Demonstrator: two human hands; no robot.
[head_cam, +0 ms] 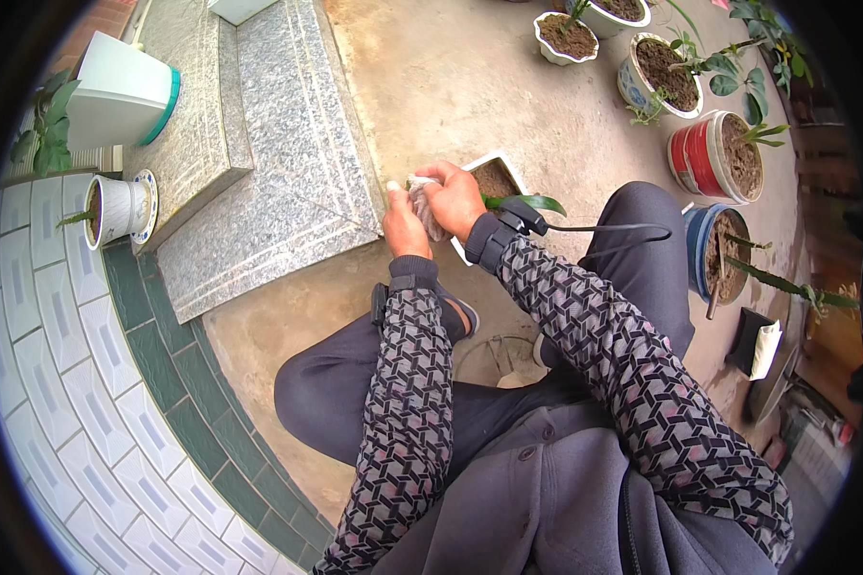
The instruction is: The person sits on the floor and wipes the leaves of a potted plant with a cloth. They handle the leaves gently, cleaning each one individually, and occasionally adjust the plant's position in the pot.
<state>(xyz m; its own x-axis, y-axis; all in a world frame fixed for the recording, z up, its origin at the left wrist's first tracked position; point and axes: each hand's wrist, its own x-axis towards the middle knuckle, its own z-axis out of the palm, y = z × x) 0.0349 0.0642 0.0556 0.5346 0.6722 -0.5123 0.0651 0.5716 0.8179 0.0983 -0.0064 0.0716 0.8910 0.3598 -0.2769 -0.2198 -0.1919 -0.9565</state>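
Note:
Near the corner of the granite step (pixel 298 144), my left hand (pixel 406 226) and my right hand (pixel 454 198) hold a crumpled greyish-white cloth (pixel 426 205) between them. My left thumb points up and away, and the fingers of my right hand curl over the cloth. Just beyond and partly under my right hand and wrist stands a white rectangular planter (pixel 514 169) with brown soil. A plant with broad green leaves (pixel 543 203) grows from it, partly hidden by my right wrist and the black device strapped there.
Several potted plants line the right, among them a blue-and-white pot (pixel 636 79), a red-and-white bucket (pixel 694 158) and a blue pot (pixel 699 248). At left, a white pot on a saucer (pixel 119 208) and a large white planter (pixel 119 93) stand by the step.

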